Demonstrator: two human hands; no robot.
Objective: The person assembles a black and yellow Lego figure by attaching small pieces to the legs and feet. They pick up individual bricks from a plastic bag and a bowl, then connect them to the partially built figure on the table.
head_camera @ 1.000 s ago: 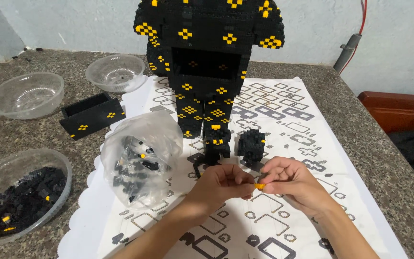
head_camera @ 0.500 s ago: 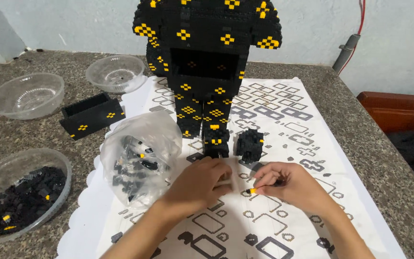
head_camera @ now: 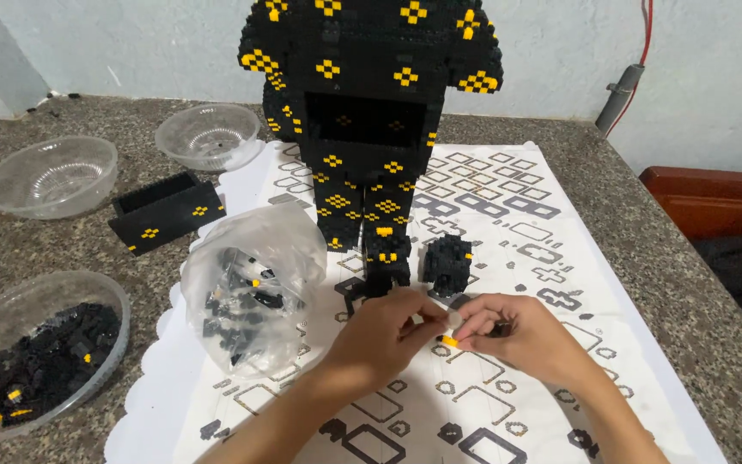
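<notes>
Pinching together over the patterned white mat, your hands are meeting fingertip to fingertip just above the mat's near half. Your left hand is curling closed, thumb and forefinger nipping toward the right hand, whose fingers are closing on a tiny yellow brick. That brick is too small for you to tell its long axis; it is showing at the underside of the fingertips, facing down toward the mat. Whether the left hand is also gripping it, or a dark piece beside it, cannot be told.

Just beyond your knuckles two small black brick blocks are standing upright on the mat, near each other. Behind them a tall black figure with yellow studs is rising upright, its long axis vertical, its open square cavity facing you. To your left a crumpled clear bag of black pieces is sitting on the mat's edge. Farther left on the stone worktop a clear bowl of black bricks is resting, with a flat black brick panel and two empty clear bowls beyond it.
</notes>
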